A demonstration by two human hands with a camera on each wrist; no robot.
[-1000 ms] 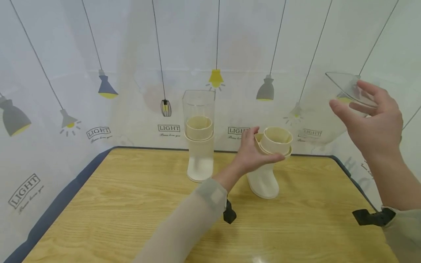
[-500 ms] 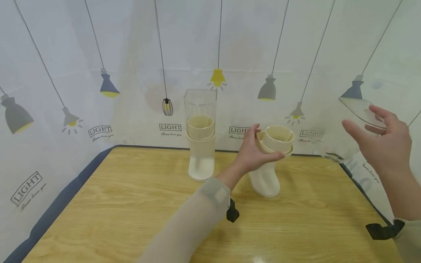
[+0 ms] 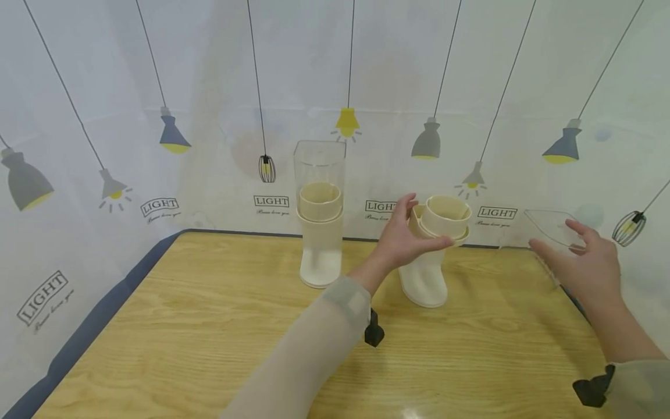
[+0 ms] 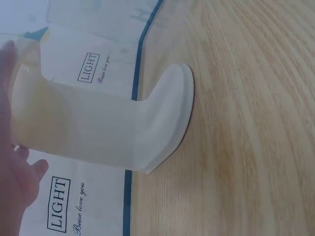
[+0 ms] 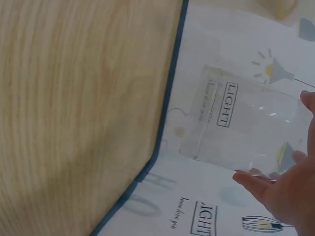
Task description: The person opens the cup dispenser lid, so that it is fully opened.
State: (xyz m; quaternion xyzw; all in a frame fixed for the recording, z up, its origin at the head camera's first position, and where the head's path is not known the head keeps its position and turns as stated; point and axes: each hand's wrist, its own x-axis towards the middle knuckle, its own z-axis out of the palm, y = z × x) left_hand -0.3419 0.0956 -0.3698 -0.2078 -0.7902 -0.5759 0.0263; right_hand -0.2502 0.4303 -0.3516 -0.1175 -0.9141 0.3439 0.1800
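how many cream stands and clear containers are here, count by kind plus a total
Cream stands: 2 (one gripped by the left hand, one with no hand on it)
Clear containers: 2 (one held by the right hand, one on the ungripped stand)
Total: 4

The surface (image 3: 209,349) is light wood with visible grain, trimmed along its border by a dark blue edge (image 3: 90,331). Toward its far side stands a cream dispenser (image 3: 321,250); apart from it, farther right, a matching stand (image 3: 425,276) rests on its rounded foot.
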